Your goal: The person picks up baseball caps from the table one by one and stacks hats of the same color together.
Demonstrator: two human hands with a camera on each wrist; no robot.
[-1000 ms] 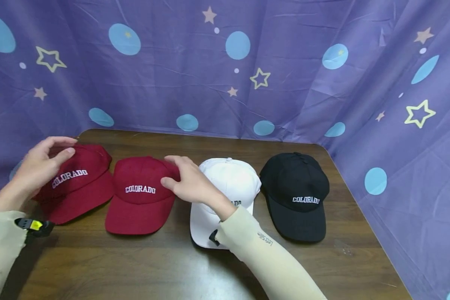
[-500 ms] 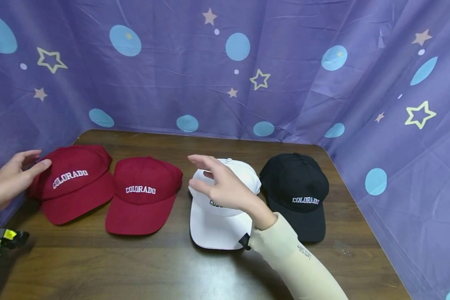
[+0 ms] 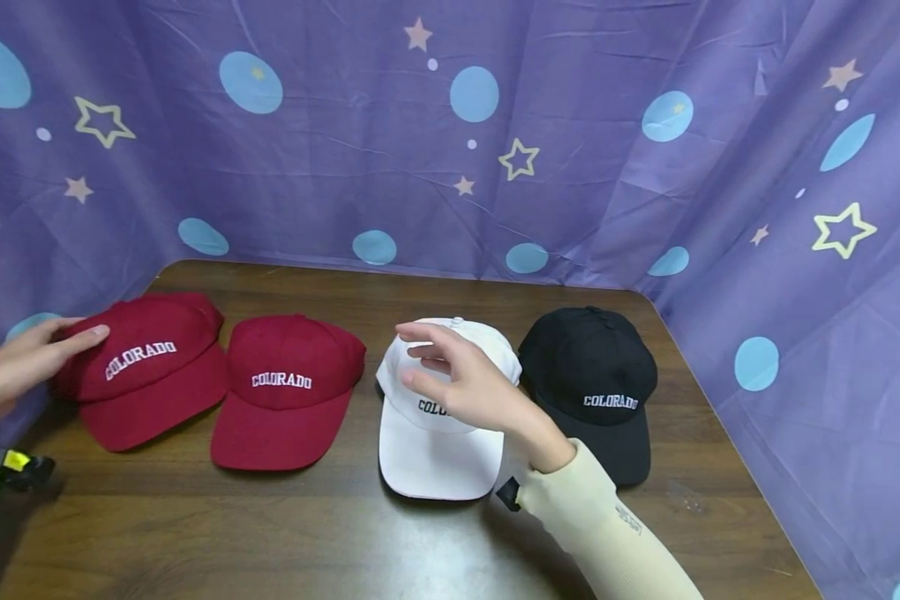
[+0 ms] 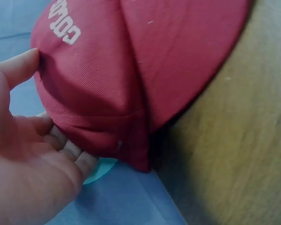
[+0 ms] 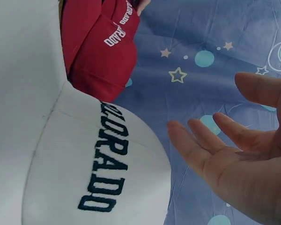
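The leftmost of two red baseball caps (image 3: 153, 367) has my left hand (image 3: 22, 367) at its left side. In the left wrist view my thumb (image 4: 23, 68) presses the crown while my fingers (image 4: 68, 150) curl behind its side, partly hidden. Beside that cap lies the second red baseball cap (image 3: 285, 358), brim toward me. My right hand (image 3: 468, 379) is over the white baseball cap (image 3: 442, 467) with fingers loosely spread, holding nothing; the right wrist view shows a gap between the fingertips and the crown. At the right end lies a black baseball cap (image 3: 592, 358).
All the caps stand in a row on a brown wooden table (image 3: 285, 533), lettered COLORADO on their fronts. A purple curtain (image 3: 345, 125) with stars and blue ovals hangs behind the table and along its sides.
My right hand has moved right, from the second red cap to over the white cap. The left hand has shifted left and down, round to the first red cap's side.
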